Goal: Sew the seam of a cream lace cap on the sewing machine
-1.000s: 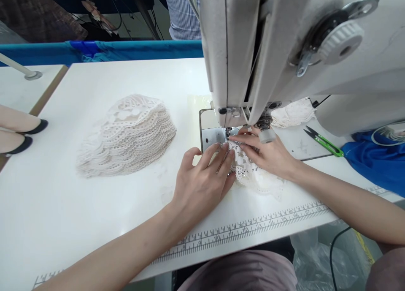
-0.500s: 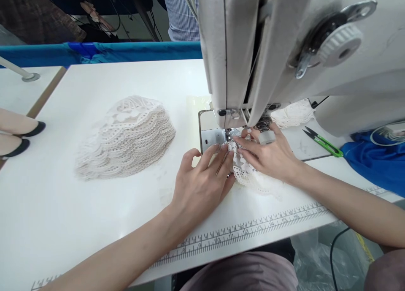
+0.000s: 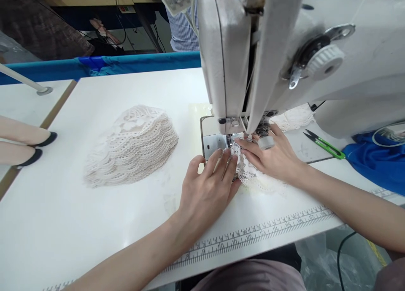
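Note:
My left hand (image 3: 207, 183) lies left of the presser foot (image 3: 229, 140), its fingers bent and their tips at the edge of a white lace piece (image 3: 249, 177). Between those fingers shows a thin metal tool (image 3: 225, 169), mostly hidden, its kind unclear. My right hand (image 3: 268, 156) is at the right of the foot, partly behind the sewing machine's (image 3: 234, 58) parts. Its thumb and fingers hold the lace against the machine bed. The lace lies under the foot and spreads towards me over the table edge of the metal plate (image 3: 211, 143).
A fanned stack of lace pieces (image 3: 136, 147) lies on the white table (image 3: 133, 227) at left. More lace (image 3: 295, 117), green-handled thread snips (image 3: 325, 144) and blue cloth (image 3: 375, 164) are at right. A printed ruler (image 3: 247, 238) runs along the front. Another person's striped top (image 3: 183, 31) shows behind.
The camera view has shifted, so the table sits slightly lower and further right. Both hands stay at the presser foot with the lace; it has moved little, if at all.

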The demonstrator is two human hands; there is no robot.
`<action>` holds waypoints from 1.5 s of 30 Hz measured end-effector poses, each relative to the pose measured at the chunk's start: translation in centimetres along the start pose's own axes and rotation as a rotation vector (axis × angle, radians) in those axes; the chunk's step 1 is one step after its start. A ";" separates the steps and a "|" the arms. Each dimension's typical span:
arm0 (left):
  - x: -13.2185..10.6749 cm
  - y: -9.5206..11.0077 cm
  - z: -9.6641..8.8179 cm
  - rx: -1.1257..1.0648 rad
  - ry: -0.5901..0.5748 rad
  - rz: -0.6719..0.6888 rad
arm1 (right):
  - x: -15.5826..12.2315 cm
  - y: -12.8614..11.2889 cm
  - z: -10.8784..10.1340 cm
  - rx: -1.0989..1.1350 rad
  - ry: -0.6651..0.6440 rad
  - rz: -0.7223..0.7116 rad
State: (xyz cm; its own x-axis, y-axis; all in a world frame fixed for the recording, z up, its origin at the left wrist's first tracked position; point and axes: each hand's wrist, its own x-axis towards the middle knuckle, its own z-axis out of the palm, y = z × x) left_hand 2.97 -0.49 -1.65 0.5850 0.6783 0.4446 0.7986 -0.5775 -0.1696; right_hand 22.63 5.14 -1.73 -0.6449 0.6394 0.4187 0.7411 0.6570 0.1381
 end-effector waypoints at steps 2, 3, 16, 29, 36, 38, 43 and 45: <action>-0.1 0.0 0.0 0.001 -0.002 0.003 | 0.0 0.0 -0.1 -0.005 -0.002 0.004; -0.1 0.0 0.0 0.002 0.000 0.006 | 0.0 0.0 -0.1 -0.008 -0.002 0.005; 0.1 -0.1 -0.3 -0.022 -0.046 -0.016 | -0.2 0.4 0.3 -0.036 0.023 0.003; 0.3 -0.5 -0.2 -0.083 -0.060 -0.047 | -0.3 0.5 -0.1 0.033 0.103 -0.044; 0.6 -1.2 -0.2 -0.129 -0.033 -0.023 | -0.5 -0.4 -1.6 0.356 -0.129 -0.048; 0.8 -1.7 -0.2 -0.206 -0.061 -0.036 | -0.5 -0.4 -1.7 0.380 -0.169 -0.042; 1.7 -2.6 0.7 -0.363 -0.124 -0.134 | -0.3 -0.6 -1.3 0.413 -0.097 0.026; 2.0 -2.8 1.1 -0.418 -0.096 -0.189 | -0.3 -0.7 -1.0 0.424 -0.074 0.087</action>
State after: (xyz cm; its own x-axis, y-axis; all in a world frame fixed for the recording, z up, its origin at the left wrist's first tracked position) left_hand 2.09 3.03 -1.27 0.4612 0.8166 0.3471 0.7781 -0.5602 0.2841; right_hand 22.47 4.05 -1.04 -0.6068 0.7161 0.3451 0.6606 0.6957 -0.2821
